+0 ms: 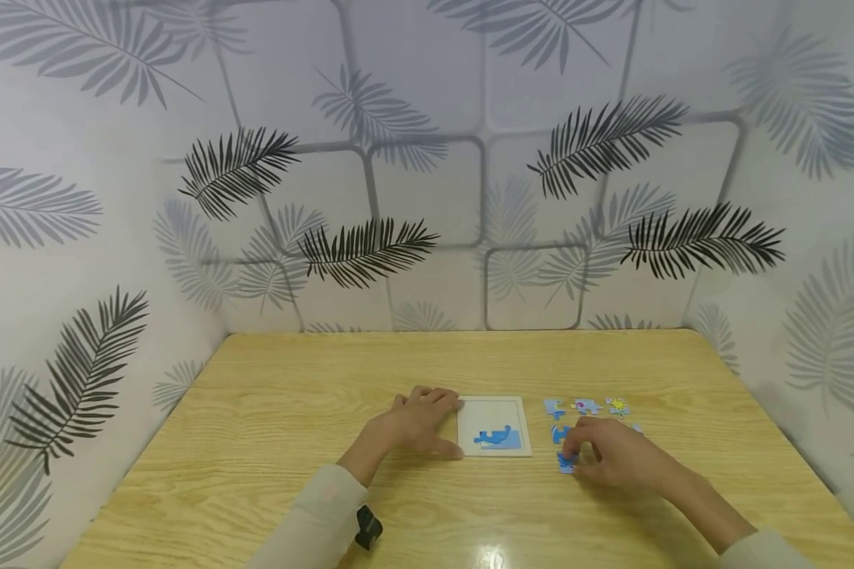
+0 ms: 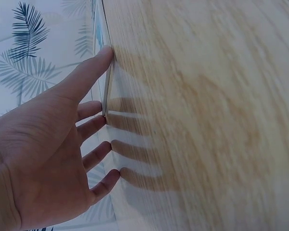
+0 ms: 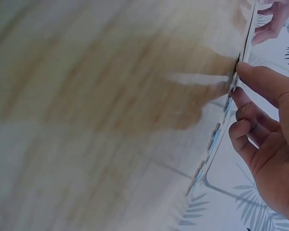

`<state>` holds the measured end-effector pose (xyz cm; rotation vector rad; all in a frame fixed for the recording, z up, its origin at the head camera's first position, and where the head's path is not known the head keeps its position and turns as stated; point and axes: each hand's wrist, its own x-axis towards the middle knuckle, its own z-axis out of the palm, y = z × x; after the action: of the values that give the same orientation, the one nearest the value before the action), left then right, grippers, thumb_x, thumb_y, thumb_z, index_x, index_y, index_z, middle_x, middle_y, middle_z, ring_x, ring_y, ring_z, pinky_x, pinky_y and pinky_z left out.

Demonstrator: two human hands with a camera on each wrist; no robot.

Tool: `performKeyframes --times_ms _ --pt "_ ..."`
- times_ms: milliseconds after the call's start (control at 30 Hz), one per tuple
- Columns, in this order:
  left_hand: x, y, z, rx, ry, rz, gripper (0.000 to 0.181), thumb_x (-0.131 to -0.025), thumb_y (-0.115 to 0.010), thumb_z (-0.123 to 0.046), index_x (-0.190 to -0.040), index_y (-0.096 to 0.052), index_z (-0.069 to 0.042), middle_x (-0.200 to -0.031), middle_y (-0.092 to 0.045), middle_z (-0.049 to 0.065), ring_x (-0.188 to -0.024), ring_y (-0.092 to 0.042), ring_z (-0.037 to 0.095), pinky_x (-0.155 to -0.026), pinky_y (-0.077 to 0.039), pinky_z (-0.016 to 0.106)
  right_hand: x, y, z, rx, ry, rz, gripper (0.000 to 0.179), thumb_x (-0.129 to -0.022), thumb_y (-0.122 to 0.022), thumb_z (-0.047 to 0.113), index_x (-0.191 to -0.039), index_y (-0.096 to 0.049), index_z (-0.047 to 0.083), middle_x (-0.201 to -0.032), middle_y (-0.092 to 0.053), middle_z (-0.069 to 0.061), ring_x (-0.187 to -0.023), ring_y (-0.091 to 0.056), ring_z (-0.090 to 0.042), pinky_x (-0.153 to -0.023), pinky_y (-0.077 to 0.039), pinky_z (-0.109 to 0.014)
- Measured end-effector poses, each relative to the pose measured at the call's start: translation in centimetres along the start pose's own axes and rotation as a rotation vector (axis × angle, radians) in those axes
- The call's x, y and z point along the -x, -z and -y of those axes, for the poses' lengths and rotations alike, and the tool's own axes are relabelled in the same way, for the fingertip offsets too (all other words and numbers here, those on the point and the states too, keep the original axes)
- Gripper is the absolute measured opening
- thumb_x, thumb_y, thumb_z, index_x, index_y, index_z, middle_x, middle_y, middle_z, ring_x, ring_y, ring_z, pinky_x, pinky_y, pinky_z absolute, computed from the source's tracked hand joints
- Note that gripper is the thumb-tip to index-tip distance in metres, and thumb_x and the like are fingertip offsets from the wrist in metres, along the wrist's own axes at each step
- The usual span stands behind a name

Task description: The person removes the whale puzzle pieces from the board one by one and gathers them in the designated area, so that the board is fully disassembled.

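My left hand rests at the left edge of a white puzzle tray, thumb near its lower corner and fingers spread by the upper one. In the left wrist view, the left hand has its thumb and fingertips down at the table and tray edge. Joined blue puzzle pieces lie in the tray's lower part. To the right of the tray, my right hand pinches a blue puzzle piece at table level. The right wrist view shows the right hand with thumb and index fingertip close together on it.
Several loose puzzle pieces lie in rows behind and beside the right hand, one with a yellow sun. Part of another piece shows past the hand. The wooden table meets leaf-patterned walls. A black object sits by the left sleeve.
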<state>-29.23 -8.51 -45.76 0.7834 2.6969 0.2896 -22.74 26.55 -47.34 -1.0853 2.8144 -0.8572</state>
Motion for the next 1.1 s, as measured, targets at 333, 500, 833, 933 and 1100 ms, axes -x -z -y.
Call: performKeyframes --times_ms 333,500,833,933,1100 --pt "0.1 0.1 0.0 0.014 0.000 0.000 0.088 -0.090 -0.076 -0.057 -0.162 -0.038 -0.023 -0.167 -0.032 -0.001 -0.155 -0.022 0.031 -0.121 -0.018 0.064 -0.1 0.1 -0.4 -0.075 0.126 -0.074 0.022 -0.085 -0.084 0.004 -0.099 -0.073 0.016 -0.095 -0.068 0.003 -0.063 -0.050 0.004 -0.093 -0.043 -0.010" --pt "0.0 0.0 0.2 0.020 -0.003 0.000 0.089 -0.091 -0.076 -0.057 -0.162 -0.036 -0.023 -0.168 -0.031 -0.001 -0.156 -0.021 0.030 -0.122 -0.017 0.062 -1.7 -0.1 0.0 -0.169 0.118 -0.088 0.028 -0.088 -0.079 -0.001 -0.113 -0.071 0.008 -0.104 -0.072 -0.008 -0.065 -0.057 0.000 -0.071 -0.052 -0.018" --pt "-1.1 -1.2 1.1 0.031 0.000 0.015 0.090 -0.090 -0.074 -0.059 -0.164 -0.034 -0.026 -0.169 -0.028 -0.002 -0.157 -0.017 0.030 -0.123 -0.014 0.063 -6.1 -2.6 1.6 -0.313 0.005 0.019 0.035 -0.093 -0.074 0.001 -0.127 -0.067 0.002 -0.119 -0.068 -0.016 -0.070 -0.062 -0.009 -0.062 -0.055 -0.027" --pt "-1.1 -1.2 1.2 0.038 -0.001 0.004 0.090 -0.090 -0.075 -0.060 -0.163 -0.035 -0.026 -0.169 -0.029 -0.002 -0.157 -0.018 0.030 -0.122 -0.014 0.064 -7.3 -3.3 2.0 -0.295 0.010 0.020 0.034 -0.093 -0.074 -0.002 -0.126 -0.067 0.001 -0.118 -0.067 -0.016 -0.077 -0.063 -0.011 -0.067 -0.056 -0.027" --pt "-0.9 -0.8 1.1 0.033 -0.006 0.001 0.090 -0.090 -0.075 -0.060 -0.163 -0.036 -0.024 -0.169 -0.029 -0.001 -0.156 -0.019 0.031 -0.122 -0.015 0.064 -8.6 -4.0 2.7 -0.224 0.005 0.046 0.034 -0.092 -0.074 -0.003 -0.125 -0.068 0.002 -0.113 -0.065 -0.013 -0.080 -0.059 -0.010 -0.070 -0.054 -0.025"
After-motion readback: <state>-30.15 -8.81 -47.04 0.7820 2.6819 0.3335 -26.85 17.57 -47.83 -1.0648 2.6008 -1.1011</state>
